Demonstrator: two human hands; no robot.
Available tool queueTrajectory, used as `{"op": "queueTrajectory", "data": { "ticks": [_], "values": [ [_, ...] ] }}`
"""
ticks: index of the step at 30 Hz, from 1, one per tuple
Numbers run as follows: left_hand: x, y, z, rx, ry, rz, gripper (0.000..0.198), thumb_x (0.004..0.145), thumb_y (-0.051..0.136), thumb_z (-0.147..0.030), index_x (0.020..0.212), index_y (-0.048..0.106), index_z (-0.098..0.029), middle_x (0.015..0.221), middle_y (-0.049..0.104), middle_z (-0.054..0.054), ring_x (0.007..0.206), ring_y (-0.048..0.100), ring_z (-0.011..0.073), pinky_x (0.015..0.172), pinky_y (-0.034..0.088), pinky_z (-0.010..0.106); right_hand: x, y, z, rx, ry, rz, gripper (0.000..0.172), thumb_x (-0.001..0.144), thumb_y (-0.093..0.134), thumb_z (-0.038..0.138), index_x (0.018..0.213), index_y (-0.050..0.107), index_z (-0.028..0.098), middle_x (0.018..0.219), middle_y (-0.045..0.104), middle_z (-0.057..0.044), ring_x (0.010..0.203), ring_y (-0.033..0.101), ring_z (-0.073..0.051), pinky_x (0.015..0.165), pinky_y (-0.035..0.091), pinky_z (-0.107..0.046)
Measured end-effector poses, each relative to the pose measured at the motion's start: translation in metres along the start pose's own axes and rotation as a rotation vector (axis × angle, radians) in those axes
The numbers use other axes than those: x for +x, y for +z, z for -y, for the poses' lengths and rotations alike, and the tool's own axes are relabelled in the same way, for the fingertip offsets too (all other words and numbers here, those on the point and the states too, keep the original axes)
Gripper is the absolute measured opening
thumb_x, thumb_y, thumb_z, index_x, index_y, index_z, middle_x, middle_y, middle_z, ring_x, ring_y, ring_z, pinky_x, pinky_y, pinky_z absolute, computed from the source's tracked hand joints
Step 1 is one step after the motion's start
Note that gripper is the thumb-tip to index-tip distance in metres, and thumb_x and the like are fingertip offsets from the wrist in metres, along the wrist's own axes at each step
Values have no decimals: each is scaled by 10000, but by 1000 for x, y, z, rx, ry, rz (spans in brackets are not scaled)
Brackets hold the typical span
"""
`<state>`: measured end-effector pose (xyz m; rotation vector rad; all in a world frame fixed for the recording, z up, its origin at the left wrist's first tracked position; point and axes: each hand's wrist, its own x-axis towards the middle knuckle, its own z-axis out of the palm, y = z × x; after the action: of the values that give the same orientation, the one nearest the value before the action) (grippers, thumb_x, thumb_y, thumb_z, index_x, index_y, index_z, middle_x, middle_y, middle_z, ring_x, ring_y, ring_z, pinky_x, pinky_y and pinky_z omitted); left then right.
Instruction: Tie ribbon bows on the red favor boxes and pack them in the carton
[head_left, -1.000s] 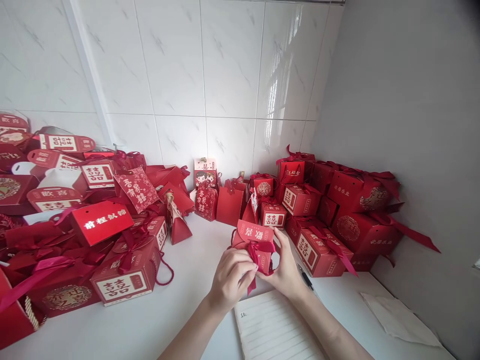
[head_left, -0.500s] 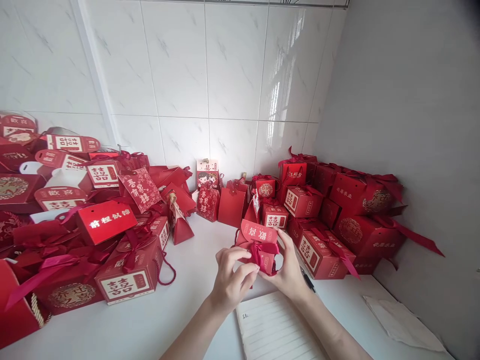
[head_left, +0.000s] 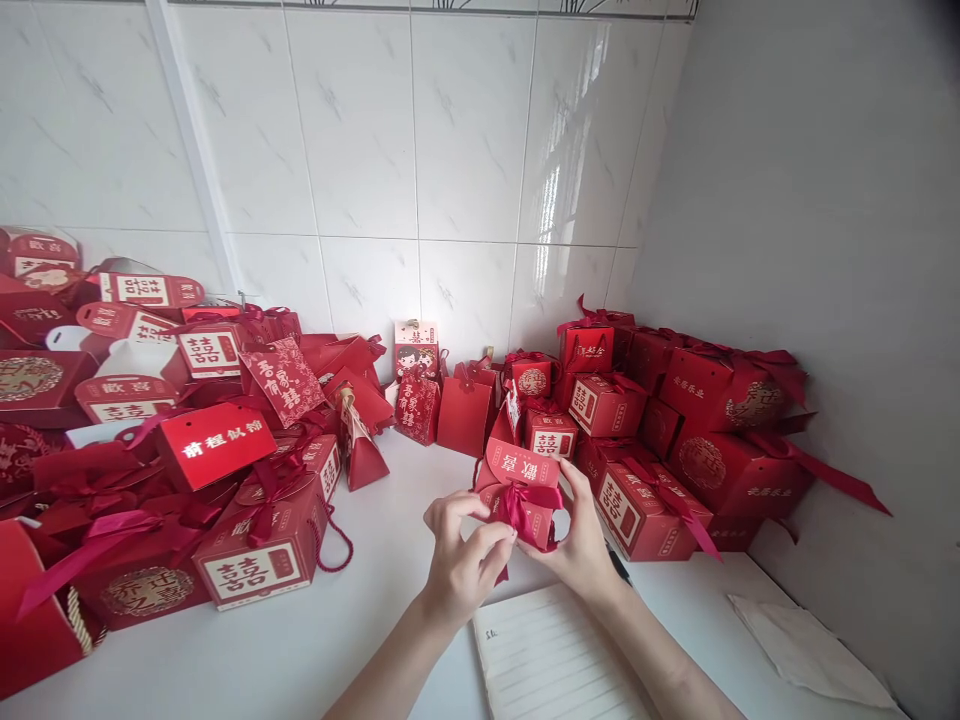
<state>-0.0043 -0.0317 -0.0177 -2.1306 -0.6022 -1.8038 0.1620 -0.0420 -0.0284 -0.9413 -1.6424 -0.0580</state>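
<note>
A small red gift box (head_left: 504,462) with white lettering on its flap is held up above the white table. A dark red ribbon (head_left: 534,494) is tied in a bow across its front. My right hand (head_left: 583,535) grips the box from the right, thumb and fingers around its side. At the bow's left side, my left hand (head_left: 463,550) has thumb and index finger curled in, pinching the ribbon. The exact contact at the left fingertips is partly hidden. Below the box lies an open lined notebook (head_left: 551,650), and a black pen (head_left: 619,565) shows behind my right wrist.
Red gift boxes (head_left: 255,572) are heaped on the left, several with ribbons. More boxes (head_left: 739,480) are stacked on the right against the grey wall. Small red bags (head_left: 465,412) stand at the back by the tiled wall. A white tissue (head_left: 806,645) lies front right.
Both hands keep their places on the box and ribbon, with only a slight shift of the left fingers. The whole view has moved a little.
</note>
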Motion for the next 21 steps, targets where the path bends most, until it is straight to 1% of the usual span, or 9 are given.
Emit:
{"op": "queueTrajectory", "data": {
  "ticks": [2, 3, 6, 10, 13, 15, 17, 19, 21],
  "values": [
    [-1, 0, 0, -31, 19, 8, 134, 783, 561, -69, 823, 560, -198, 718, 431, -9, 708, 455, 131, 683, 338, 295, 0, -1, 1, 8, -7, -6, 881, 693, 724, 375, 1376, 190, 216, 1308, 347, -154, 1207, 397, -326, 952, 431, -503],
    [-1, 0, 1, -57, 35, 26, 153, 778, 560, -49, 834, 554, -192, 670, 426, -26, 649, 433, 113, 654, 333, 280, 1, -1, 2, 13, -14, -8, 874, 698, 719, 366, 1376, 190, 214, 1306, 349, -153, 1207, 397, -323, 948, 437, -494],
    [-2, 0, 1, -114, 75, 73, 192, 769, 542, -6, 851, 539, -180, 617, 456, -43, 603, 422, 96, 622, 335, 259, 1, -2, 3, 31, -25, -5, 863, 706, 712, 354, 1377, 189, 217, 1308, 347, -147, 1217, 388, -312, 950, 442, -473],
    [0, -1, 0, -86, 72, 61, 181, 766, 549, -20, 836, 553, -187, 680, 494, -23, 692, 495, 114, 677, 358, 280, 1, -1, 2, 39, -26, 1, 879, 703, 718, 363, 1382, 178, 222, 1319, 338, -142, 1233, 371, -304, 971, 426, -467],
    [1, -1, -1, -60, 54, 74, 163, 772, 553, -38, 817, 558, -195, 788, 536, 7, 854, 557, 162, 752, 356, 321, 0, 0, 0, 30, -22, 10, 882, 703, 718, 370, 1382, 174, 227, 1326, 333, -144, 1235, 366, -312, 979, 410, -492],
    [2, 0, -1, 2, 17, 80, 144, 779, 550, -53, 784, 559, -196, 962, 556, 53, 1048, 525, 235, 802, 332, 357, 0, -1, -1, 14, -11, 9, 877, 700, 719, 378, 1377, 184, 225, 1320, 337, -148, 1224, 376, -321, 976, 405, -510],
    [2, 1, -1, 70, -19, 69, 136, 790, 542, -69, 751, 560, -198, 1132, 511, 86, 1194, 426, 295, 833, 305, 384, 1, -1, -2, -3, 3, -4, 873, 693, 722, 389, 1370, 199, 218, 1308, 347, -152, 1208, 392, -327, 970, 406, -515],
    [3, 1, -1, 108, -25, 44, 134, 797, 542, -87, 735, 564, -204, 1176, 482, 87, 1224, 390, 305, 843, 293, 392, 1, -2, -1, -15, 19, -11, 877, 687, 725, 392, 1367, 202, 211, 1301, 353, -154, 1200, 402, -329, 968, 408, -514],
    [3, 0, -1, 109, -5, 13, 126, 793, 555, -97, 748, 570, -215, 1077, 511, 70, 1128, 467, 261, 825, 305, 374, 1, -3, 0, -17, 25, -11, 880, 685, 725, 386, 1367, 198, 212, 1304, 350, -153, 1201, 402, -329, 968, 408, -514]
  ]
}}
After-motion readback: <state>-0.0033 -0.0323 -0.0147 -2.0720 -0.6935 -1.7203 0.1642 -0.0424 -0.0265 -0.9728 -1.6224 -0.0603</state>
